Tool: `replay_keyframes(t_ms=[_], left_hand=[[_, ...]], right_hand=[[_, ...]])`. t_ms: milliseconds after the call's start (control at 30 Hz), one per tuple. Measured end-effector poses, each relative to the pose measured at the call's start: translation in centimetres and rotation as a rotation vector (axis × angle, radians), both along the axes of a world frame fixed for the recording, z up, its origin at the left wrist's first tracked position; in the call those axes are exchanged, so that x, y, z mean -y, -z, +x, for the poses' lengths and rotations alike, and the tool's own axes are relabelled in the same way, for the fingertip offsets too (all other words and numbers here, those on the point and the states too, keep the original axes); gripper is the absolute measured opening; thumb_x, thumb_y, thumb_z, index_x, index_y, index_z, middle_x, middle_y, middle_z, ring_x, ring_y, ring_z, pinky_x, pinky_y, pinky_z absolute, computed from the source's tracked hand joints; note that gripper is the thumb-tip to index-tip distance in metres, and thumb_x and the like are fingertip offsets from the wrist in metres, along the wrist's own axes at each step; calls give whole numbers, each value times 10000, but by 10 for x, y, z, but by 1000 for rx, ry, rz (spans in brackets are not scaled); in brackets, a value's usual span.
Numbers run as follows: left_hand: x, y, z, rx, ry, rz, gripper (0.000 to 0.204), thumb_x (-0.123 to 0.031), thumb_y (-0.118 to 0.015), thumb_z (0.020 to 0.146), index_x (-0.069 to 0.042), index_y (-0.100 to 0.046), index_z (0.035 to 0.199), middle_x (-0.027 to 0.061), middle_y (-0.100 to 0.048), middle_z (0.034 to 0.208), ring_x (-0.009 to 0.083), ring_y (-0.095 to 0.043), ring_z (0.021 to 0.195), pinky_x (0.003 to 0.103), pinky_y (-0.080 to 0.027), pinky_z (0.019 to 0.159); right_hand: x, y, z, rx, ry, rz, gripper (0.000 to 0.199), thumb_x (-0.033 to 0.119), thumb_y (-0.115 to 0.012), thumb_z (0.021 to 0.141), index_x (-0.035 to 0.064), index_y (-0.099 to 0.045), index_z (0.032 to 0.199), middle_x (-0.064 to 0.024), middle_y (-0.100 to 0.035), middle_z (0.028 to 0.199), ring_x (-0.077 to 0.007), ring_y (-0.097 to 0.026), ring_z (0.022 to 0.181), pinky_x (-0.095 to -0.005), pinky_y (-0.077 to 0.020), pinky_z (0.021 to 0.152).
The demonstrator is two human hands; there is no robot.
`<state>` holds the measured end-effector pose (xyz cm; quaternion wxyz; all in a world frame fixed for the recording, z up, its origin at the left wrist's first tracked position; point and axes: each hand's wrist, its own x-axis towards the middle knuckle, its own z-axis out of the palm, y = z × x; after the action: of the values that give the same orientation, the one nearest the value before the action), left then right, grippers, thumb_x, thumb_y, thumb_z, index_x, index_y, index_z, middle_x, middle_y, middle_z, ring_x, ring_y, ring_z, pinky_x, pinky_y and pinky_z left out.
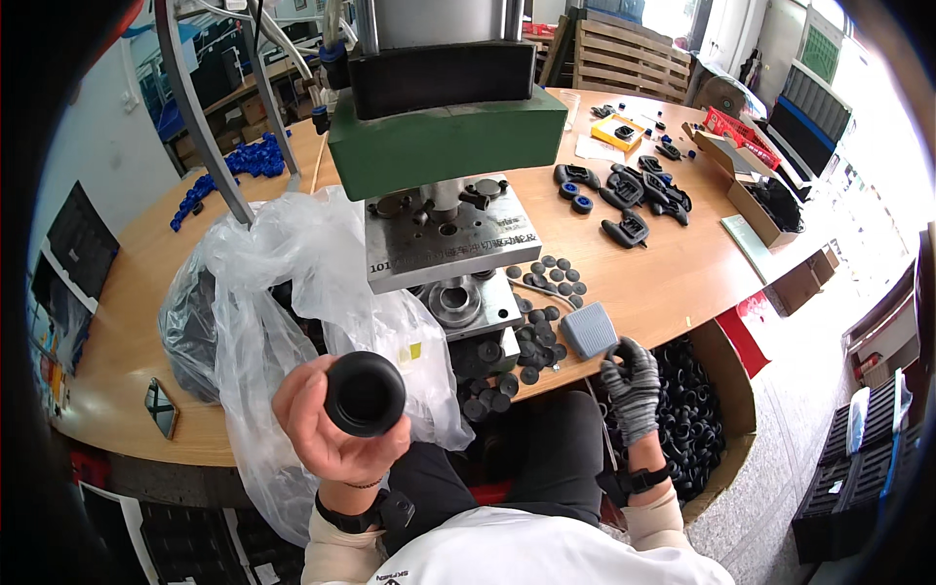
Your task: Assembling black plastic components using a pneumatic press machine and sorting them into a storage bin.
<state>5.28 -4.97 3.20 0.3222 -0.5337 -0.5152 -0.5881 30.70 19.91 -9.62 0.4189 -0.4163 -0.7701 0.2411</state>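
My left hand [327,429], bare, grips a black rubber ring part [364,393] held up in front of a clear plastic bag [283,283]. My right hand [632,385] wears a grey knit glove and hangs over a cardboard box of black rubber parts [697,419] beside the table; whether it holds a part I cannot tell. Just above it a grey-blue pedal switch [588,331] lies at the table edge. A metal press die [451,244] stands under a green press head [444,136]. Several small black round discs [548,273] lie to the die's right.
Black moulded plastic parts [634,200] are scattered on the wooden table [673,273]. Blue parts [239,166] lie at the far left, a yellow box [617,131] and open cardboard boxes [751,190] at the far right. A phone [161,408] lies near the front left edge. Black trays [848,487] stand on the floor.
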Motion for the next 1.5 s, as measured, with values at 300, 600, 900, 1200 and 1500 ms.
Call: replay_keyframes(t_ms=[300,600,900,1200,1500], left_hand=[[-87,34,-14,280,-50,-402,498,-177,-788,733,27,-572,1133,155,-602,1060,264,-586,963,343,-471,848],[-97,32,-13,233,-205,-496,535,-214,-793,704,2,-552,1130,147,-599,1014,307,-561,952,386,-465,830],[-37,40,-32,37,-370,-174,475,-251,-687,800,-3,-540,1177,160,-524,1140,321,-484,1049,412,-401,897],[-26,39,-29,33,-463,-480,587,-231,-724,749,-54,-494,1259,188,-423,1306,377,-394,1216,461,-347,993],[-18,95,-29,301,-180,-592,296,-10,-654,698,-8,-567,981,171,-537,1113,360,-516,1026,438,-426,870]], right_hand=[[-35,77,137,235,411,-87,490,218,-659,837,28,-509,1262,-200,-481,1289,-345,-481,1151,-398,-394,997],[-31,-2,-16,179,-103,115,422,213,-616,861,50,-538,1243,-183,-494,1295,-357,-489,1157,-433,-392,992],[-43,24,-62,774,-98,282,565,410,-491,906,141,-398,1394,-68,-373,1454,-307,-325,1343,-550,-198,1081],[-23,-13,-64,522,-113,173,557,370,-538,895,81,-429,1357,-162,-442,1373,-341,-376,1288,-483,-241,1077],[51,-109,-159,-101,-482,235,582,293,-733,772,11,-496,1223,-217,-543,1168,-381,-511,1075,-452,-426,903]])
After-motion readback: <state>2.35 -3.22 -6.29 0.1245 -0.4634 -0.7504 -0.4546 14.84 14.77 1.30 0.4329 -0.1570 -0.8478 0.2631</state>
